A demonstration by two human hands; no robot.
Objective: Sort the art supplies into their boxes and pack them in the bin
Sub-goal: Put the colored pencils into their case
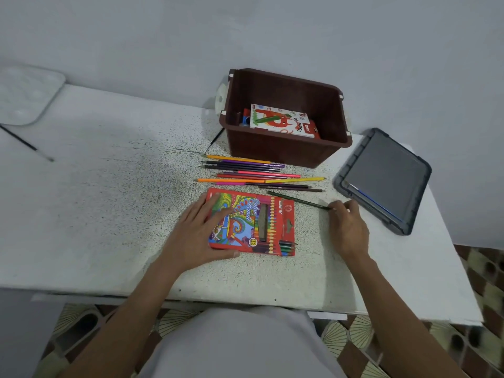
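Note:
A red colour pencil box (261,222) lies flat on the white table (109,214), with a few green pencil tips poking out at its lower right corner. My left hand (199,233) rests flat on the box's left part, fingers spread. My right hand (347,227) pinches the end of a dark green pencil (297,199) that lies slanted beside the box. Several loose coloured pencils (253,173) lie in a row between the box and the brown bin (283,148). Inside the bin sits an oil pastels box (283,121) with other small items beside it.
A grey bin lid (384,178) lies at the right of the table, with a blue-handled brush on it. A white paint palette (24,94) sits at the far left, with a thin paintbrush (27,143) below it. Another brush (216,139) leans by the bin's left side.

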